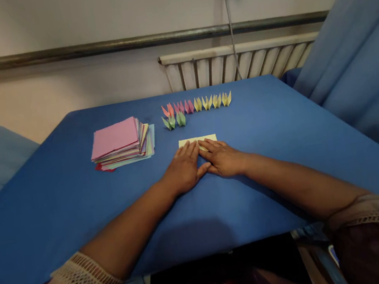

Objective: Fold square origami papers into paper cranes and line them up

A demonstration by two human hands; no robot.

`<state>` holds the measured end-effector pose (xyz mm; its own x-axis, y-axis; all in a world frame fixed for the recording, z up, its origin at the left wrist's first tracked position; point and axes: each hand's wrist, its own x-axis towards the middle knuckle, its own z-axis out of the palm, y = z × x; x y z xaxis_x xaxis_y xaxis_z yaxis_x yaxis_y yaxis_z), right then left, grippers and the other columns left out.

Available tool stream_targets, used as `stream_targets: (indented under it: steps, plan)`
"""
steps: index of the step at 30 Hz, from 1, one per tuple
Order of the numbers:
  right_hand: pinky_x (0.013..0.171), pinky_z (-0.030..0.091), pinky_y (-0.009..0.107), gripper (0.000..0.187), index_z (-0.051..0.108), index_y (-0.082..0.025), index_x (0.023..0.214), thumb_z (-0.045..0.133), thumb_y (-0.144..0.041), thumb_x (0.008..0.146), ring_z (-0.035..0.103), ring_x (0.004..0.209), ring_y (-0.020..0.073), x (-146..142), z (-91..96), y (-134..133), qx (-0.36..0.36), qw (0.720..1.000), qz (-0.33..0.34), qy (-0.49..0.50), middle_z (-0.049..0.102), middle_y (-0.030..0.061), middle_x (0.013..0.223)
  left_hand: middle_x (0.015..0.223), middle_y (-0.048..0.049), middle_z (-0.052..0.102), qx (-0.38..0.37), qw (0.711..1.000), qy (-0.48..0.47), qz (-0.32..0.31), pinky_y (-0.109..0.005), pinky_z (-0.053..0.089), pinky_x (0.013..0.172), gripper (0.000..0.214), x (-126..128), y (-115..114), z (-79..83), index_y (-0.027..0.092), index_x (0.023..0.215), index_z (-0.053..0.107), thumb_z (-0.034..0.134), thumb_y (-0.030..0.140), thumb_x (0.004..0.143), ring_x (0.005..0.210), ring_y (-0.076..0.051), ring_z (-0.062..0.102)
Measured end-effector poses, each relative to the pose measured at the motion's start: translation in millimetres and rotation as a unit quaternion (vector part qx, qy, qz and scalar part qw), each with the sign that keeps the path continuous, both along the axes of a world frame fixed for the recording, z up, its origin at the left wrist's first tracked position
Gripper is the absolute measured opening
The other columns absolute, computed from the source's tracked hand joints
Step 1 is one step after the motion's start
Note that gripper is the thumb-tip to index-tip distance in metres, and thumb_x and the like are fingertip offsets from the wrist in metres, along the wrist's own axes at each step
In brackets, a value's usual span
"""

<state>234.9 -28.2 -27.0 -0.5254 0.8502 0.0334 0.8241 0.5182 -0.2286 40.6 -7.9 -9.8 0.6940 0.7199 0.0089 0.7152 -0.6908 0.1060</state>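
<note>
A pale yellow sheet of paper [196,139], seen as a flat rectangle, lies on the blue table in front of me. My left hand [184,167] rests on its left part with fingers stretched forward. Over the right part lies my right hand [223,156], also flat, its fingers meeting the left ones near the middle. The thumbs touch or nearly touch. Both hands hide the paper's near edge, so I cannot tell how it is folded. Beyond it stand several folded paper cranes: yellow ones [208,103], pink ones [189,107], an orange one [168,111] and green ones [180,119].
A thick stack of coloured paper [115,138], pink on top, sits to the left. Blue cloth covers the table [261,116]. Behind the far edge are a wall, a pipe [88,49] and a radiator [239,48]. Blue curtains [356,38] hang on both sides.
</note>
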Motion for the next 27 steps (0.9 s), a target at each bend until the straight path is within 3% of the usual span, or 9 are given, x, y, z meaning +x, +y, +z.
stream_targets:
  steps: [4,9,17,19,21,24,27]
  plan:
    - [0.115,0.025,0.054,0.071,0.027,-0.02,0.155,0.044,-0.055,0.095,0.022,0.147,0.0367,0,2.6,-1,0.003,1.0,-0.004,-0.013,0.025,0.0146,0.161,0.16,-0.0209,0.024,-0.049,0.998,-0.002,-0.027,-0.047,0.022,0.118,0.086,-4,7,-9.4,0.009,0.154,0.021,0.034,0.066,0.092,0.15,-0.033,0.018]
    - [0.112,0.026,0.06,0.06,0.047,-0.019,0.145,0.051,-0.049,0.093,0.021,0.147,0.0387,10,14.6,-8,0.021,0.999,-0.014,-0.042,0.03,0.0145,0.159,0.16,-0.0234,0.019,-0.052,0.997,0.024,-0.054,-0.049,0.019,0.119,0.093,-14,10,-8.3,0.007,0.154,0.022,0.033,0.072,0.089,0.15,-0.035,0.013]
    - [0.105,0.03,0.063,0.03,0.073,-0.016,0.107,0.052,-0.031,0.092,0.044,0.132,0.042,34,36.3,-16,-0.002,0.993,-0.077,-0.089,0.058,0.0192,0.136,0.163,-0.019,0.014,-0.056,0.996,0.032,-0.056,-0.055,0.021,0.116,0.084,-8,7,-1.4,0.022,0.154,0.029,0.041,0.072,0.087,0.149,-0.041,0.013]
    - [0.105,0.031,0.061,0.031,0.073,-0.013,0.107,0.051,-0.029,0.092,0.047,0.128,0.0418,32,35.2,-15,0.015,0.99,-0.112,-0.089,0.06,0.0215,0.131,0.163,-0.0173,0.014,-0.059,0.996,0.028,-0.057,-0.056,0.022,0.116,0.082,-8,7,-1.5,0.026,0.153,0.031,0.044,0.071,0.086,0.149,-0.042,0.014]
    - [0.107,0.032,0.056,0.038,0.066,-0.009,0.121,0.046,-0.027,0.095,0.047,0.129,0.0394,24,30.7,-14,0.043,0.99,-0.123,-0.059,0.055,0.0227,0.137,0.163,-0.0166,0.014,-0.058,0.996,0.026,-0.058,-0.057,0.022,0.116,0.081,-8,8,-2.3,0.028,0.153,0.032,0.044,0.072,0.086,0.149,-0.042,0.014]
    - [0.113,0.032,0.046,0.051,0.048,-0.007,0.141,0.043,-0.032,0.097,0.039,0.139,0.0324,7,20.1,-14,0.039,0.998,-0.056,0.011,0.041,0.02,0.152,0.163,-0.0183,0.014,-0.055,0.996,0.031,-0.057,-0.057,0.021,0.116,0.085,-7,7,-3.3,0.025,0.154,0.028,0.042,0.073,0.086,0.149,-0.042,0.012]
    - [0.112,0.036,0.046,0.057,0.042,-0.005,0.145,0.046,-0.035,0.097,0.039,0.14,0.0311,-3,12.7,-15,0.006,0.999,-0.037,0.021,0.039,0.0222,0.152,0.163,-0.0194,0.014,-0.054,0.996,0.036,-0.057,-0.055,0.021,0.116,0.089,-9,6,-2.8,0.021,0.155,0.025,0.039,0.075,0.086,0.149,-0.041,0.012]
